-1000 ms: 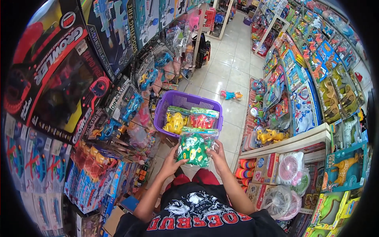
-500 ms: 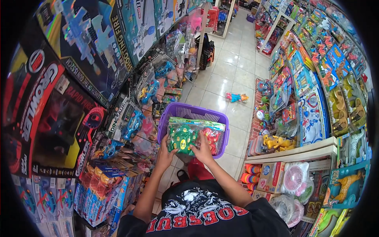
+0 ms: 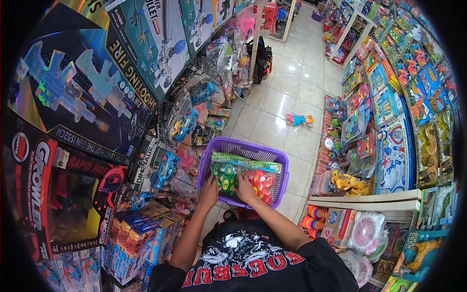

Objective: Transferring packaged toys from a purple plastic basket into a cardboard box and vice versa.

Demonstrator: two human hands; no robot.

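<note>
Together, two hands [image 3: 209, 191] [image 3: 245, 189] grip one green packet [image 3: 225, 178] beside one red packet [image 3: 263, 185] in one basket [image 3: 284, 170].

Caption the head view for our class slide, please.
Left hand and right hand touch a green bagged toy beside a red bagged toy inside a purple basket.

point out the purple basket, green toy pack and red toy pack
Purple basket [image 3: 258, 152]: head view, on its inner far wall
Green toy pack [image 3: 226, 179]: head view, on its green middle
Red toy pack [image 3: 262, 183]: head view, on its red middle
</note>
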